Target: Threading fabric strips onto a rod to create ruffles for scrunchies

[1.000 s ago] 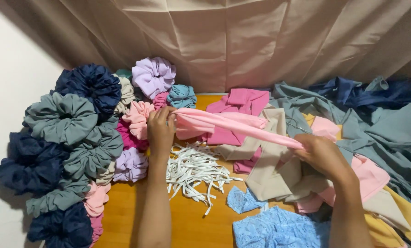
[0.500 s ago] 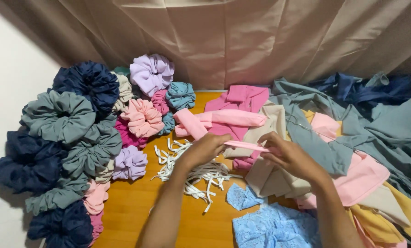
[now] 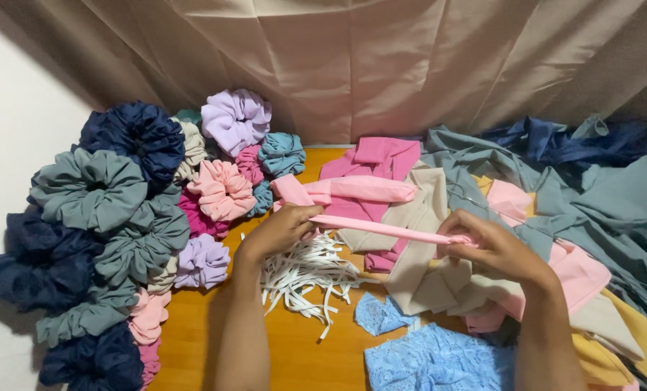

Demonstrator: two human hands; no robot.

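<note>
Both hands — left hand (image 3: 284,230), right hand (image 3: 486,245) — are pinching the pink fabric tube (image 3: 381,228) taut, mid-threading; feeding onward needs steady grip.

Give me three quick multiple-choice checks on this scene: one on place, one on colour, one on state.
1. Where is the pile of white elastic strips?
A. on the wooden table below the hands
B. on top of the scrunchies
C. hanging on the curtain

2. What colour is the fabric tube between the hands?
A. navy
B. pink
C. yellow

3. How is the tube held?
A. lying loose
B. in one hand only
C. pinched at both ends

Answers: 1 A, the strips lie on the table. 2 B, it shows pink. 3 C, the left hand and the right hand each grip an end.
</note>
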